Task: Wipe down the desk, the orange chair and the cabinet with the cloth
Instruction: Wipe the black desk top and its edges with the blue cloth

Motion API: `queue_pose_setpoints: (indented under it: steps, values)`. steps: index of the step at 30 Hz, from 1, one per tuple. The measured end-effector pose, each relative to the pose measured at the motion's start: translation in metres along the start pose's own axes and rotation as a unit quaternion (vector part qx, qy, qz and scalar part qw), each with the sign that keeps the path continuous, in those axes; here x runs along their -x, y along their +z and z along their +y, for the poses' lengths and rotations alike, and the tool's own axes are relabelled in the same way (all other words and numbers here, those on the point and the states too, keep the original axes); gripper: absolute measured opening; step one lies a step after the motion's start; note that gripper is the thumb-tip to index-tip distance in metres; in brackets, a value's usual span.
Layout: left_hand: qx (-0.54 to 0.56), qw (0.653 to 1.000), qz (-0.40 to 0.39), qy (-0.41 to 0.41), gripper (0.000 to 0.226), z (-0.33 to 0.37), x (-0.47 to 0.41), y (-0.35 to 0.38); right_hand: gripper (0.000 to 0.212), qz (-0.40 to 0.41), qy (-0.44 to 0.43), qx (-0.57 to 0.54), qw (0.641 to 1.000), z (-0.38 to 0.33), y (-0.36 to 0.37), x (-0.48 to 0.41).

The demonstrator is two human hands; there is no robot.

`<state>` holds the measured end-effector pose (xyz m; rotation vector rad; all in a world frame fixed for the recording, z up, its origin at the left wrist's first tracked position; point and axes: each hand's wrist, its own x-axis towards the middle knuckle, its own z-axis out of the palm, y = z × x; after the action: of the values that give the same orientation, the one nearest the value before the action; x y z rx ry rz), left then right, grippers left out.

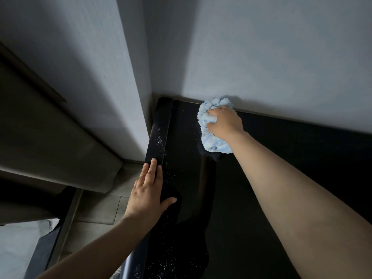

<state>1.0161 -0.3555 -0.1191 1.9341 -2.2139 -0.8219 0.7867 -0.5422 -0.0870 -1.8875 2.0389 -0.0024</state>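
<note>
As the right hand (225, 122) grips the cloth (211, 141) by the wall (261, 57), the left hand (148, 190) lies flat on the speckled black top (185, 137).

No text, label, brand, number or sign could be read anywhere in the view.
</note>
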Motion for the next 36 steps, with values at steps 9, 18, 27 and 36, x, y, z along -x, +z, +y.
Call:
queue_pose_setpoints:
  steps: [9, 18, 27, 36]
  values:
    - [-0.025, 0.999, -0.029, -0.019, 0.098, 0.005, -0.001, -0.006, 0.04, 0.011, -0.009, 0.016, 1.0, 0.003, 0.01, 0.037]
    - [-0.038, 0.998, -0.045, -0.019, 0.098, 0.007, -0.002, -0.011, 0.044, 0.018, -0.011, 0.024, 0.999, 0.006, 0.021, 0.069]
    - [-0.058, 0.996, -0.071, -0.004, 0.097, 0.004, -0.002, -0.019, 0.044, 0.018, -0.001, 0.015, 1.0, 0.007, 0.034, 0.109]
    - [-0.028, 0.995, -0.098, 0.021, 0.091, -0.004, -0.004, -0.031, 0.045, 0.011, 0.021, 0.021, 0.999, 0.004, 0.044, 0.15]
